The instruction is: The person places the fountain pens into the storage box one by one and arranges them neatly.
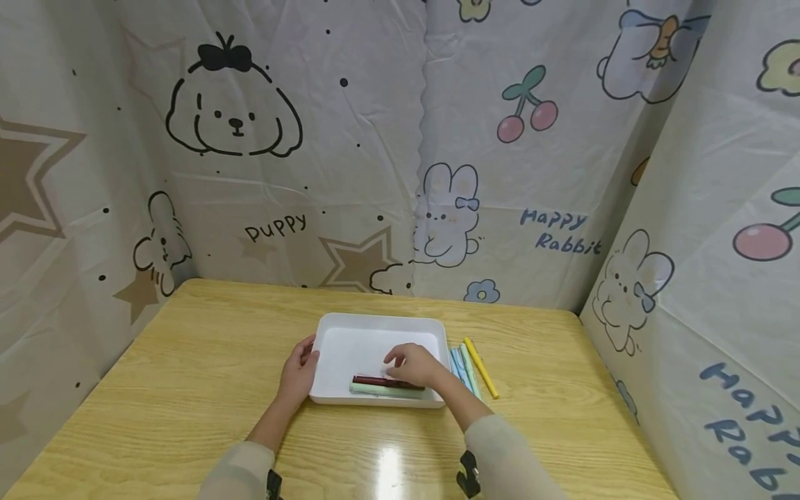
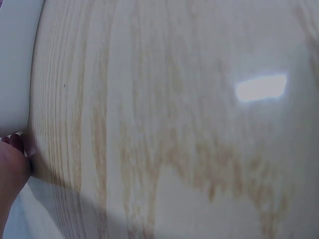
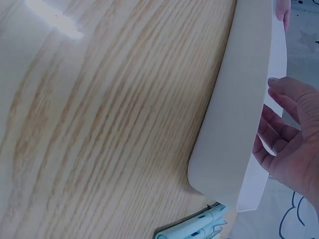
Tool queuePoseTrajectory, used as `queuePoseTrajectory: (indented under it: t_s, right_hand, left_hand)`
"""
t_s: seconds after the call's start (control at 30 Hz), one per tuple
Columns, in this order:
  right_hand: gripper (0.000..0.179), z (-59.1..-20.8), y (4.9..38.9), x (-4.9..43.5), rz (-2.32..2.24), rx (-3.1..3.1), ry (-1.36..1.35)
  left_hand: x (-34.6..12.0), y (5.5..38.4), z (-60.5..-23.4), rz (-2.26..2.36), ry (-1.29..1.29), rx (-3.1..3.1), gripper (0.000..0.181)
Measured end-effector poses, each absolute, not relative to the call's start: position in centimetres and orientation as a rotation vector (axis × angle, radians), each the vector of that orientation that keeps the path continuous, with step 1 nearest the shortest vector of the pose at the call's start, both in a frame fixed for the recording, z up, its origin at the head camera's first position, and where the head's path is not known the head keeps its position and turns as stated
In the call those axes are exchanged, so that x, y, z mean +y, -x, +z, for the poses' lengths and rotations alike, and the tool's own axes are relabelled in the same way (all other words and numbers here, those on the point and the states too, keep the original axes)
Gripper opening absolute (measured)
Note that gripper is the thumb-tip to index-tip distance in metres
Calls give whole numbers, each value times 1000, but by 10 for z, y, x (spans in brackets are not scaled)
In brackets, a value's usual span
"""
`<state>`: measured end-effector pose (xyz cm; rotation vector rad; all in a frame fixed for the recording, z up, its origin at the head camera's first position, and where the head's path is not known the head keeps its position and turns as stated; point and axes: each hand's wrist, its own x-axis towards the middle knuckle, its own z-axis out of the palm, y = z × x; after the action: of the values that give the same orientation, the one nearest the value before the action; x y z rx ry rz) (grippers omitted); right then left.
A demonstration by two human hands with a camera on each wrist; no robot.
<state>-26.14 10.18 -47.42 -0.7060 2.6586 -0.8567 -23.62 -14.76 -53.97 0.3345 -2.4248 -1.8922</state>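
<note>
The left hand holds the left wall of a white tray, with its fingers curled at the edge. In the left wrist view, curled fingers show by the tray's corner. Over the tray's right half hovers the right hand, its fingers loosely bent and nothing visible between them. A dark red pen and a light green pen lie side by side along the tray's near wall, partly below the right hand. In the right wrist view, the right hand is above the rim, which hides the tray's inside.
Just right of the tray, several pens lie on the wooden table: light blue pens, a pale green pen and a yellow pen. Printed cloth hangs behind the table and along both sides.
</note>
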Motion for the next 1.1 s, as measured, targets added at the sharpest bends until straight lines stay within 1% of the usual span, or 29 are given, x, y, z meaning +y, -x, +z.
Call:
queuePoseTrajectory:
  t_s: [0.27, 0.5, 1.1]
  right_hand:
    - [20, -469, 266, 115, -894, 2691, 684]
    - [20, -463, 269, 129, -938, 2702, 544]
    - [22, -453, 277, 172, -1019, 2822, 344]
  left_hand:
    - [-147, 234, -537, -1879, -332, -2423, 42]
    - [-147, 234, -537, -1878, -328, -2422, 42]
    - [-147, 232, -533, -1885, -305, -2420, 43]
